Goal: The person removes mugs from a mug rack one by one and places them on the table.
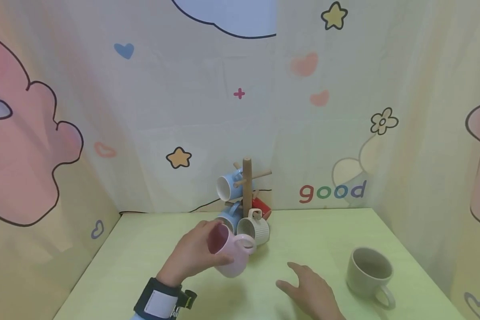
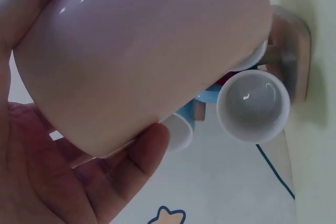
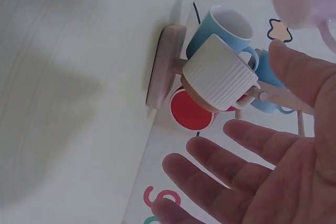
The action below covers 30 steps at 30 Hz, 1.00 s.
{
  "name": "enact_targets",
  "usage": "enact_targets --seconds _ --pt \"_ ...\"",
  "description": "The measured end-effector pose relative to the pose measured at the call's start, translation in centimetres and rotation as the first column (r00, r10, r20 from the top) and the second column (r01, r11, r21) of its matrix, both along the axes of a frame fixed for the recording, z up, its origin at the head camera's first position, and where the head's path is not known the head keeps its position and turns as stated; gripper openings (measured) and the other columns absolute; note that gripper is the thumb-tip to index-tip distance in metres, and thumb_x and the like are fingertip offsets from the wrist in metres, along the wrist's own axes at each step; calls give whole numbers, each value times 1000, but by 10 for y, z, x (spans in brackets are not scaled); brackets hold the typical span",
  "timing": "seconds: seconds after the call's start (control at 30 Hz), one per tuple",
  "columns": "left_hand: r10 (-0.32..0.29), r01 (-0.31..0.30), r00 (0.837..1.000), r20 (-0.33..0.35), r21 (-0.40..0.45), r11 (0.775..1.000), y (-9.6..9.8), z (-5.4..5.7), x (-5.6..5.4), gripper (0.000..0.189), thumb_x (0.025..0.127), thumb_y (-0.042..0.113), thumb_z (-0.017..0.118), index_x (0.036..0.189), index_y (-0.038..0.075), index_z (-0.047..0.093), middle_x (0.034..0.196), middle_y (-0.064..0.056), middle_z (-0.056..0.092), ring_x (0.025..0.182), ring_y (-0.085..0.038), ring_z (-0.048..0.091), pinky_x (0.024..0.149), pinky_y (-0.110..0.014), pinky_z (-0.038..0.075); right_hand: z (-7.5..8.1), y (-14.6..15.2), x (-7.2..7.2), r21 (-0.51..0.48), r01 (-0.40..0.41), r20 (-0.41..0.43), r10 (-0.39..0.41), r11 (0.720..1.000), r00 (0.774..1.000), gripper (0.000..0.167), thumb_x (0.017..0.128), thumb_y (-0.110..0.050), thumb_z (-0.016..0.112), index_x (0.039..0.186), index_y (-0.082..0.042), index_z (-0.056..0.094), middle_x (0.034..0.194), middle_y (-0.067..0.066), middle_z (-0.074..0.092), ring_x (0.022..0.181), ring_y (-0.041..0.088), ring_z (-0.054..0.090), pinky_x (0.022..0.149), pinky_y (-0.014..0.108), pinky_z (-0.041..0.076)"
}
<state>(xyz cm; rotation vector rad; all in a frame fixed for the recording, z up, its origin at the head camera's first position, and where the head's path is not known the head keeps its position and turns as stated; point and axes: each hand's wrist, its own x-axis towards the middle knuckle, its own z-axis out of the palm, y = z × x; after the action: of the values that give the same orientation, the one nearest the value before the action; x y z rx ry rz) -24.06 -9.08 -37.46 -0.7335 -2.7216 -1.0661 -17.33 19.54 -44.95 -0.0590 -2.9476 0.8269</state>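
Note:
A pink mug [image 1: 234,258] is gripped by my left hand [image 1: 194,253], tilted, its mouth toward the left and its handle at the upper right. In the left wrist view the pink mug [image 2: 142,51] fills most of the picture, thumb and fingers around it. My right hand [image 1: 310,289] hovers over the table with fingers spread and nothing in them. Behind the pink mug stands a wooden mug tree [image 1: 246,182], partly hidden. On it hang two blue mugs, the upper one [image 1: 229,186] and the lower one [image 1: 230,217], a ribbed white mug [image 1: 256,229] and a red mug [image 1: 262,208].
A beige mug [image 1: 369,273] stands upright on the pale green table [image 1: 304,235], right of my right hand, its handle toward me. A printed curtain [image 1: 208,98] hangs behind the table and along both sides.

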Motion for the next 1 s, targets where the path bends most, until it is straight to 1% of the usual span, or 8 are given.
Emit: enact_targets --seconds 0.1,0.2,0.3,0.47,0.6,0.73,0.87,1.0 --pt "-33 32 999 -32 -46 998 1 -7 7 73 68 45 88 128 15 59 107 -1 59 88 -16 57 70 -35 50 0 -1 1 -7 -12 9 12 1000 1000 67 83 -54 73 130 -7 62 124 17 63 115 41 59 89 60 47" --pt "-51 44 996 -70 -100 994 3 -15 13 76 67 46 87 130 14 59 109 -1 60 90 -15 57 72 -36 49 3 -3 3 -10 -28 8 28 1000 1000 66 83 -52 74 129 -6 62 124 17 64 115 41 59 90 59 47" --pt "-62 48 994 -87 -159 986 6 -21 17 78 67 48 86 133 16 58 112 -1 60 95 -15 57 74 -37 50 6 -5 6 -7 -49 9 49 999 999 64 83 -48 75 128 -5 63 121 15 66 109 38 62 88 57 49" --pt "-78 56 993 -93 -216 975 13 -29 26 71 65 45 88 126 20 60 110 3 57 97 -17 54 74 -36 50 11 -12 8 -12 -89 40 89 996 995 63 82 -46 77 126 -4 63 113 12 68 97 31 66 85 55 51" --pt "-92 64 991 -99 -256 965 19 -34 30 70 63 42 89 123 19 61 105 4 55 93 -17 52 69 -33 49 14 -18 9 -25 -147 57 148 989 987 65 80 -47 78 126 -4 64 110 10 69 101 32 65 87 56 50" --pt "-114 83 989 -92 -287 954 24 -40 32 73 62 39 90 125 17 61 101 5 53 91 -17 50 66 -30 48 14 -25 9 -33 -213 66 214 977 974 65 80 -48 78 126 -4 64 107 8 70 98 31 65 84 55 51" --pt "-140 104 986 -94 -314 944 28 -44 33 72 62 38 91 124 18 61 100 5 53 91 -16 49 66 -28 48 14 -32 9 -43 -266 89 269 963 959 58 82 -47 77 121 -5 67 98 3 70 86 25 65 77 52 53" --pt "-171 125 979 -110 -340 932 32 -46 36 71 62 36 92 123 18 61 100 4 53 91 -16 49 68 -27 47 11 -39 9 -64 -294 125 300 954 946 38 86 -42 75 106 -10 72 84 -5 67 73 16 58 69 43 51"
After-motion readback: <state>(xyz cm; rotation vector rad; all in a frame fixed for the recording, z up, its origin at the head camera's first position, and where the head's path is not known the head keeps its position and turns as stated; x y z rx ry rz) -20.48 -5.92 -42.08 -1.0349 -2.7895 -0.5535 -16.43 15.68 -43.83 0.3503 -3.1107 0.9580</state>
